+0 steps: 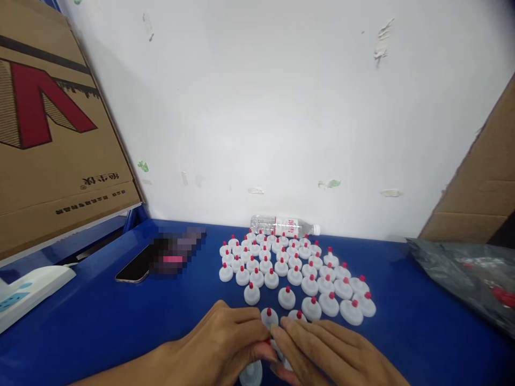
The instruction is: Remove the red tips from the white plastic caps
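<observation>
At the bottom centre, my left hand [229, 335] and my right hand [333, 354] meet, fingers closed around one small white round cap [278, 349]. A bit of red shows at my left fingertips; most of this cap is hidden by the fingers. Below my left hand lies another translucent white cap [251, 374], partly covered, with no red tip visible. Just beyond the fingers stand a white cap with a red tip [269, 317] and another red-tipped cap [298, 315], partly behind my right hand. Several more red-tipped caps [271, 279] stand upright in loose rows farther back.
A clear plastic bottle [263, 224] lies against the white wall behind the caps. On the left are a phone [134, 265], a white power strip [36, 295] and a large cardboard box [60, 107]. A grey plastic bag [454, 273] with red pieces lies right on the blue table [161, 316].
</observation>
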A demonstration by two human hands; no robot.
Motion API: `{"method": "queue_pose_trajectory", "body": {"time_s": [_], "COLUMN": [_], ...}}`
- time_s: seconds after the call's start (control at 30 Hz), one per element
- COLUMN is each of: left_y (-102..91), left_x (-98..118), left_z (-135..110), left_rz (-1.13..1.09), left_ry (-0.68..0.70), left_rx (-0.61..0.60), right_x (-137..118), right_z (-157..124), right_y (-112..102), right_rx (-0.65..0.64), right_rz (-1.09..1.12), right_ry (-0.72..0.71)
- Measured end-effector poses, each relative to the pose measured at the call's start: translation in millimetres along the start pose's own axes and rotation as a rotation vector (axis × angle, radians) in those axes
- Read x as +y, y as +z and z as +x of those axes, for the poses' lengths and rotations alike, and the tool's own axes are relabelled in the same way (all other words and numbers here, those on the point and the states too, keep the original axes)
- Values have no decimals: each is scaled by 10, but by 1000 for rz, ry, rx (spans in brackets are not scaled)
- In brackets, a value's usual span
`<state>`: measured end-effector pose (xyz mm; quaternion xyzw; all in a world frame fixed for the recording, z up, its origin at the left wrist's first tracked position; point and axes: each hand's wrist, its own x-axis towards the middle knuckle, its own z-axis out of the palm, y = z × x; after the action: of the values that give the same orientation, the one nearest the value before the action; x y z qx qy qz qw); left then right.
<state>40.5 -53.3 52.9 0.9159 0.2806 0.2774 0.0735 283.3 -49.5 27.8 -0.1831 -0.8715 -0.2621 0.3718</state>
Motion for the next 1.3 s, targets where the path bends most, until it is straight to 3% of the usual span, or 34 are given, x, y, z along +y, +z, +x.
{"method": "queue_pose_trajectory", "body": {"time_s": [0.2,0.37,0.5,0.6,0.77,1.1,1.3], "left_y": [-28,-161,-224,-163,-15,16,25], "left_x": [-33,-294,-566,-664,-682,-699,-685], "left_z": [17,45,41,13,-29,-10,-3], "left_rz": [83,295,441,457,466,445,416], "left_ry": [82,173,232,279,302,261,264], "left_rx": [12,43,-143,-229,-254,-185,-109], "right_x": [18,215,424,487,471,436,423], "right_z": [88,100,58,34,-5,-174,-77], "right_y": [-27,-138,-235,-257,-239,-180,-221], "right_rx": [20,16,-12,-60,-138,-472,-339], "right_rz": [24,52,50,101,101,205,193], "right_ry": [51,109,149,190,262,370,332]}}
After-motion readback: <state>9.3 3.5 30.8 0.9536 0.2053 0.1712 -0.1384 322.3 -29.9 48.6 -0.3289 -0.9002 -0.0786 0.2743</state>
